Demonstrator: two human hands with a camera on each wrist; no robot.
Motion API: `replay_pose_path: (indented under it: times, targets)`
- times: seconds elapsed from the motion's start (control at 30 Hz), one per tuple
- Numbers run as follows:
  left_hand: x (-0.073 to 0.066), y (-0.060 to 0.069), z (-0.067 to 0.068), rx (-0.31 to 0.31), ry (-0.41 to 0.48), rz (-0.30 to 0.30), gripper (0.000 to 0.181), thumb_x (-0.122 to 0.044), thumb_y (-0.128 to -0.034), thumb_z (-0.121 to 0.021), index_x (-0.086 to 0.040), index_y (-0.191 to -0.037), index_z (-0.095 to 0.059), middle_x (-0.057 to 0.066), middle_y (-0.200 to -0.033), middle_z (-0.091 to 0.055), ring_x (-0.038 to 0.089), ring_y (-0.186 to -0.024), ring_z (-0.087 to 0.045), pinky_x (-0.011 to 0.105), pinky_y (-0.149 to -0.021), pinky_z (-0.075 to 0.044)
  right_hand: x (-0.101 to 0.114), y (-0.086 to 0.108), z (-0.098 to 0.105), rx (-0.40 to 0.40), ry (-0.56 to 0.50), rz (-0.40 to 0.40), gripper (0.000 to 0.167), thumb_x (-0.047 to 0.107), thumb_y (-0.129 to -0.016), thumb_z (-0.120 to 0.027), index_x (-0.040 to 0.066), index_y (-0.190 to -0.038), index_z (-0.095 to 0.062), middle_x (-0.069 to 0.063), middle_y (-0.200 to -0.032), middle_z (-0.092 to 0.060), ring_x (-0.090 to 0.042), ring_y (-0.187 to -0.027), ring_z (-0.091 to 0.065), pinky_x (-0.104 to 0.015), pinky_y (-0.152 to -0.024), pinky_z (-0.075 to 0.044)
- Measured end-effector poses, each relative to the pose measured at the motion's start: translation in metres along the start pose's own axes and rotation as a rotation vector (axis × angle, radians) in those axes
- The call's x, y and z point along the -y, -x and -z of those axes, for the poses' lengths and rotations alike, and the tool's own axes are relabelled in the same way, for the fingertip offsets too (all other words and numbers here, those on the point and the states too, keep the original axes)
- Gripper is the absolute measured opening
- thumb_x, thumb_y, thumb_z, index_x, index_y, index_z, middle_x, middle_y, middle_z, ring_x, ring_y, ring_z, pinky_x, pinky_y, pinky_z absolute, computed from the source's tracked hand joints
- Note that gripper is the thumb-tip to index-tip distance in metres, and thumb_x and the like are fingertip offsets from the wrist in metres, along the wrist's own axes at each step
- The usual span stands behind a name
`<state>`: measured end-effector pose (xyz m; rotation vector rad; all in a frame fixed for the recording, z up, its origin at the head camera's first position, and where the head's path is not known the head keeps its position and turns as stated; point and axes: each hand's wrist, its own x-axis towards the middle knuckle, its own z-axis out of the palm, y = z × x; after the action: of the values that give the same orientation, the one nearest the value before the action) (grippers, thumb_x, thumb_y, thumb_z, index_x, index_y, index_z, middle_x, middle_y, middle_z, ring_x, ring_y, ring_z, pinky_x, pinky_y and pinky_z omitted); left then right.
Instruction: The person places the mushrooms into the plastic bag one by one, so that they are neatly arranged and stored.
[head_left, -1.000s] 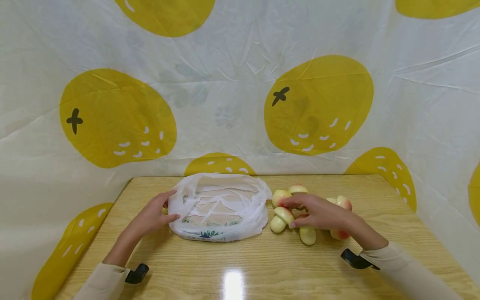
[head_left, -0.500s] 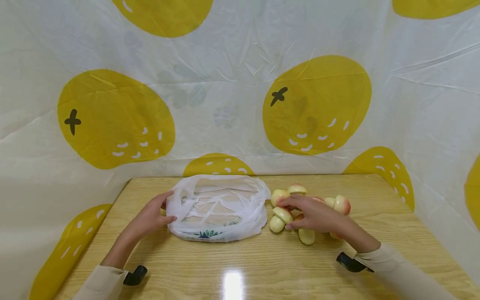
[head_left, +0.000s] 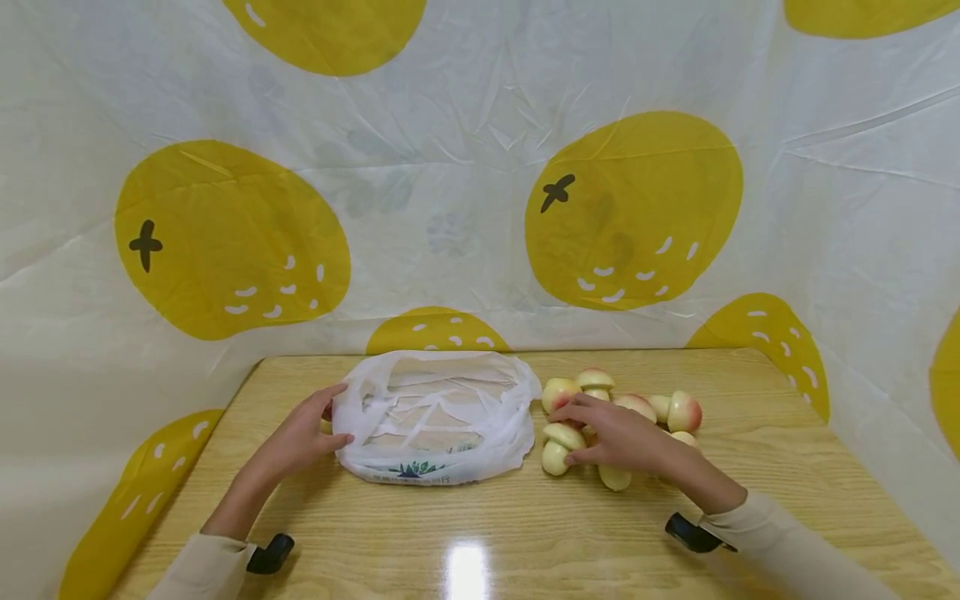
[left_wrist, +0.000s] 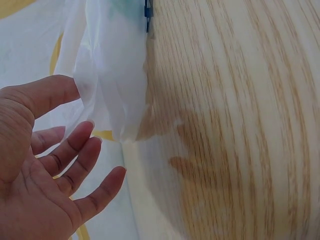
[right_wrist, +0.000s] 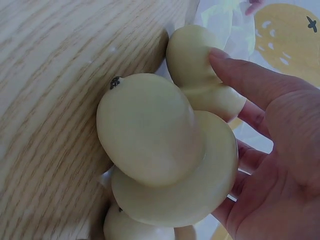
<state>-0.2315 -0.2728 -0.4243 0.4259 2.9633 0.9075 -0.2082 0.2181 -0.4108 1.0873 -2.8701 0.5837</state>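
Note:
My left hand is at the left side of a white plastic bag, its mouth spread wide on the table. In the left wrist view the thumb touches the bag's thin film, while the other fingers are loosely bent and apart. My right hand pinches a toy mushroom at the near left of a cluster. Thumb and fingers lie on opposite sides of this pale mushroom in the right wrist view. Another mushroom stands large before the palm, its wide cap close to the fingers.
Several more cream mushrooms with reddish caps lie around the right hand, among them one at the back and one at the right. All rest on a wood-grain table. A fruit-patterned curtain hangs behind and beside it.
The right hand has shifted slightly left and closed its thumb and fingers on the near-left mushroom, which has moved a little toward me. The left hand and bag stay nearly still.

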Motion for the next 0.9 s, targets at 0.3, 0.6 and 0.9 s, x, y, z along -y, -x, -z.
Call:
replay_pose_path:
  times: [0.3, 0.6, 0.9]
  targets:
    - [0.0022, 0.0, -0.001, -0.006, -0.01, -0.011, 0.082, -0.013, -0.0844, -0.083, 0.007, -0.15, -0.038, 0.013, -0.11, -0.057, 0.028, -0.1, -0.055, 0.044, -0.086, -0.047, 0.0013, -0.0029, 0.0005, 0.019, 0.002, -0.002, 0.048, 0.039, -0.085, -0.082, 0.018, -0.126, -0.067, 0.005, -0.127, -0.065, -0.01, -0.102, -0.061, -0.034, -0.084, -0.05]
    - [0.0047, -0.0004, -0.0018, -0.004, -0.009, -0.019, 0.083, -0.012, -0.0845, -0.083, 0.008, -0.151, -0.037, 0.013, -0.11, -0.056, 0.027, -0.101, -0.055, 0.045, -0.087, -0.048, 0.0008, -0.0042, 0.0022, 0.046, -0.01, -0.002, 0.048, 0.039, -0.085, -0.082, 0.02, -0.125, -0.066, 0.012, -0.117, -0.064, -0.007, -0.088, -0.057, -0.03, -0.077, -0.048]
    - [0.0062, -0.0009, -0.0026, -0.014, -0.003, -0.037, 0.083, -0.013, -0.0841, -0.083, 0.008, -0.15, -0.038, 0.012, -0.108, -0.056, 0.027, -0.099, -0.055, 0.043, -0.085, -0.048, -0.0001, -0.0057, -0.0005, 0.047, 0.012, 0.066, 0.055, 0.037, -0.084, -0.083, 0.016, -0.133, -0.066, -0.01, -0.133, -0.061, -0.023, -0.117, -0.06, -0.043, -0.091, -0.051]
